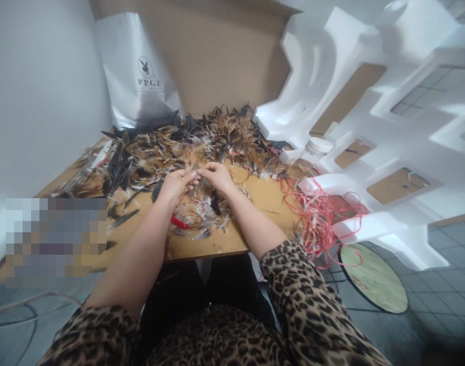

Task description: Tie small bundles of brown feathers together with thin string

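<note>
My left hand [178, 185] and my right hand [216, 178] meet over the middle of the table, fingertips pinched close together. Between them a small brown feather [193, 155] stands up, its tip pointing away from me. Which hand bears more of it I cannot make out, as the fingers cover its base. Behind the hands spreads a large heap of brown and black feathers [232, 129]. Loose feather scraps and white fluff [202, 211] lie below my hands. A red curved object [179, 222] rests beside them, near my left wrist.
A tangle of red string [316, 218] hangs over the table's right side. White foam packing pieces [324, 76] stand at the right, with a clear jar with a white lid [319, 146] before them. A silver bag [127, 76] stands back left. A round mirror-like disc [373, 277] is lower right.
</note>
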The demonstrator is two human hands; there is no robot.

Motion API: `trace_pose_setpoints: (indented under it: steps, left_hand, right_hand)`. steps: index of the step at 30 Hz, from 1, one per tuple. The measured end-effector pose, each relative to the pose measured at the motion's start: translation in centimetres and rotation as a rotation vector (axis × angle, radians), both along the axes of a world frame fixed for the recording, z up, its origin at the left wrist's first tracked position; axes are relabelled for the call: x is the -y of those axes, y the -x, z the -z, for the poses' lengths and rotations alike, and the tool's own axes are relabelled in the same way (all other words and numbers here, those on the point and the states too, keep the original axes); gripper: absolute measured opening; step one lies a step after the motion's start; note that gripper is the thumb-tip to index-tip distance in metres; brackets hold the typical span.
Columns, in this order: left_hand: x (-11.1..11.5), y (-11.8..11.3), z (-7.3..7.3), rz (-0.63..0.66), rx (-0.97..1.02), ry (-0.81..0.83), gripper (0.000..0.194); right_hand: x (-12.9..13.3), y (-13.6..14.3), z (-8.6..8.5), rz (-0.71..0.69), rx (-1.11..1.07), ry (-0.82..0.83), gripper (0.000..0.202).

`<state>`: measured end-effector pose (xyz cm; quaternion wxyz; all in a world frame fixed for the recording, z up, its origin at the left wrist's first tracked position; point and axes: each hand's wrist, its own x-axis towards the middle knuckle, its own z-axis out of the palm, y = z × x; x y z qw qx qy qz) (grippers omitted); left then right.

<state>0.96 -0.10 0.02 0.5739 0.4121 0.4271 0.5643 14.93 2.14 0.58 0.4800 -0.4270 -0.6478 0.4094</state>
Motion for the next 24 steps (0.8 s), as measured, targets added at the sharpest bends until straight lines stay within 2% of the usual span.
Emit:
trace_pose_setpoints:
  steps: [9, 14, 16, 20, 24]
  left_hand:
    - [-0.4, 0.2, 0.6, 0.008, -0.207, -0.095, 0.014]
    - [-0.3, 0.5, 0.2, 0.003, -0.109, -0.034, 0.014]
    - [-0.4, 0.8, 0.0, -0.037, -0.008, 0.0, 0.014]
    - [-0.5, 1.2, -0.3, -0.115, 0.13, 0.025, 0.013]
    - [-0.5, 1.2, -0.2, -0.1, 0.155, 0.03, 0.012]
  right_hand:
    - [-0.4, 0.0, 0.4, -0.054, -0.037, 0.008, 0.024]
    - [-0.9, -0.4, 0.5, -0.04, 0.026, -0.021, 0.023]
    - [-1.1, -0.9, 0.5, -0.031, 0.16, -0.086, 0.021]
    - [-0.8, -1.7, 0.2, -0.043, 0.623, -0.226, 0.017]
    - [0.4, -1.6, -0.5, -0.075, 1.002, -0.344, 0.027]
